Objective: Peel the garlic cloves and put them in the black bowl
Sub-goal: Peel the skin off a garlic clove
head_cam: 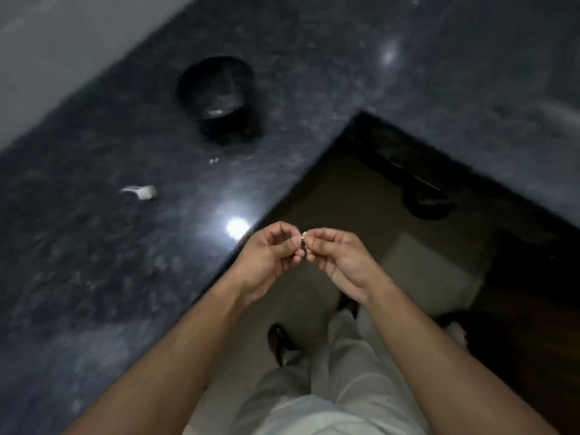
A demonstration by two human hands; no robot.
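Beside a dark speckled granite L-shaped counter (94, 246) bearing the black bowl (219, 98) and garlic skin (141, 192), left hand (270, 255) and right hand (337, 255) pinch one garlic clove (303, 238) above the tiled floor (317, 202).

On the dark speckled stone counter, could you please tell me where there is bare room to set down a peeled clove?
Bare stretches of the dark speckled stone counter lie between the white garlic piece and the near edge, and right of the round black bowl toward the inner corner. Small white scraps litter the spot just before the bowl. Both hands, left hand and right hand, work off the counter's edge.
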